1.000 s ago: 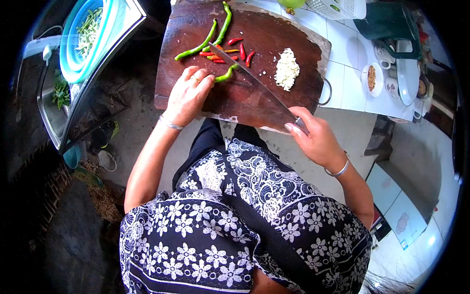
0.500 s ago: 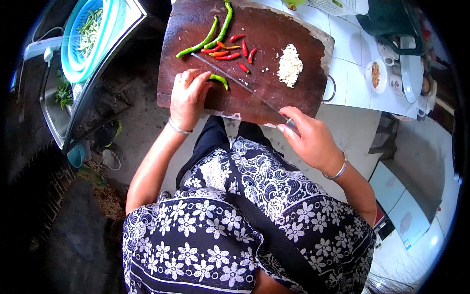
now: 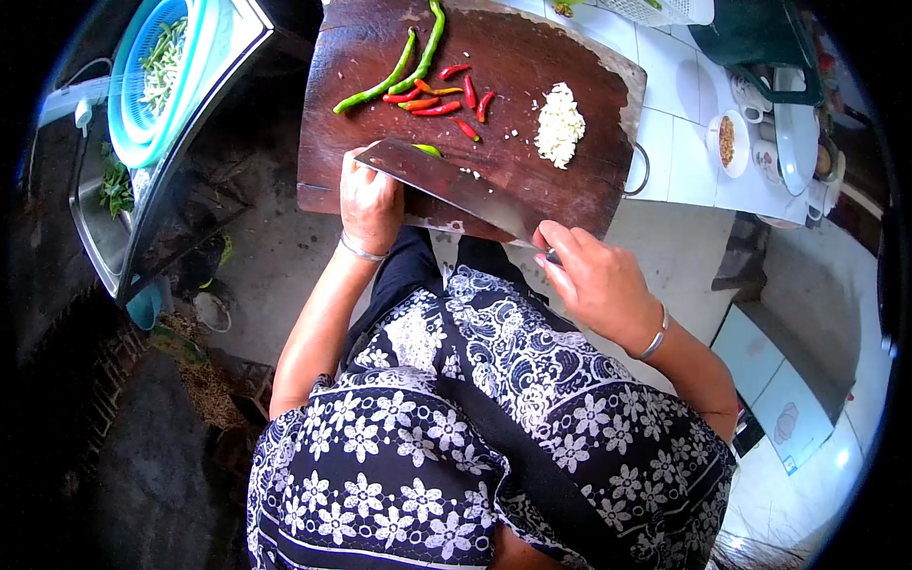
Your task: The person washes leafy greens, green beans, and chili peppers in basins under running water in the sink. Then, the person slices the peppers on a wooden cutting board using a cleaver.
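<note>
The right hand (image 3: 591,280), at five o'clock on the cutting board (image 3: 522,57), is closed round the handle of a broad knife (image 3: 461,190), whose blade slants up toward ten o'clock. The left hand (image 3: 370,198) sits apart from it at eight o'clock, fingers bent and meeting the blade's far end; I cannot tell whether they grip anything, as the steel hides part of them. A short green pepper (image 3: 429,150) peeks out just beyond the blade, left of the board's centre (only its tip shows). Toward twelve o'clock of that tip lie scattered red chillies (image 3: 439,109), one more orange than the rest, and at eleven two long green peppers (image 3: 430,49) rest side by side. Chopped white bits (image 3: 560,125) form a heap at three o'clock. Farther out at three, a white bowl (image 3: 714,142) of brown crumbly stuff stands on white tiles (image 3: 670,152); at nine, a blue colander (image 3: 133,95) holds cut green pieces (image 3: 163,68).
</note>
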### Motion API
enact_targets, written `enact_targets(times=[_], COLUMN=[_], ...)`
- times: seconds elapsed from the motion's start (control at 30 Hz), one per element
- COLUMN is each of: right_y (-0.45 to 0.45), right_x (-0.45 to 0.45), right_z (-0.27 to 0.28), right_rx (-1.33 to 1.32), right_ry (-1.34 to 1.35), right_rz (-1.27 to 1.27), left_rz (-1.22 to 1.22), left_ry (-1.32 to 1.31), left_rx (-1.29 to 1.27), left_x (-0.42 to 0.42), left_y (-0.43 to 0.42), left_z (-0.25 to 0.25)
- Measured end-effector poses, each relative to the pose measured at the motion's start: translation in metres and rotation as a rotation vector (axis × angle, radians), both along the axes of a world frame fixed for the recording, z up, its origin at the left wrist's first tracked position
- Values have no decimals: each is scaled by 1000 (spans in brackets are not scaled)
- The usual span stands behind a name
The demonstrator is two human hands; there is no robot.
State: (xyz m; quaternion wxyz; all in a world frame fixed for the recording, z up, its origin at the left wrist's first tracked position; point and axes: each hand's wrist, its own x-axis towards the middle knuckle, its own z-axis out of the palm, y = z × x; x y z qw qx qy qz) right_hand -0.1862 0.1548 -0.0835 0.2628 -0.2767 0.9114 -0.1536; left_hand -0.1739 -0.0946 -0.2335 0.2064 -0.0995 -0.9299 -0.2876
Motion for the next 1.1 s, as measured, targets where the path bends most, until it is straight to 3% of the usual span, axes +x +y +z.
enact_targets(times=[0.1,0.2,0.47,0.73,0.83,1.1], right_y=[-2,-2,1,-11,-12,-9], right_x=[-6,-9,-3,-18,-18,-16], right_z=[-18,-31,-4,-33,-26,-19], right_rx=[-17,-65,-81,-68,-128,-75], right_ry=[-17,7,-53,-35,-12,-73], right_rz=[10,7,-19,-2,-8,15], left_rz=[-1,5,10,25,26,83], left_ry=[-123,-35,-46,0,-139,-98], left_rx=[2,-3,-22,-32,-19,55], left_x=[7,4,5,0,7,9], left_y=[-6,-5,-4,-2,-4,-4], left_z=[-12,-15,-11,-13,-18,-5])
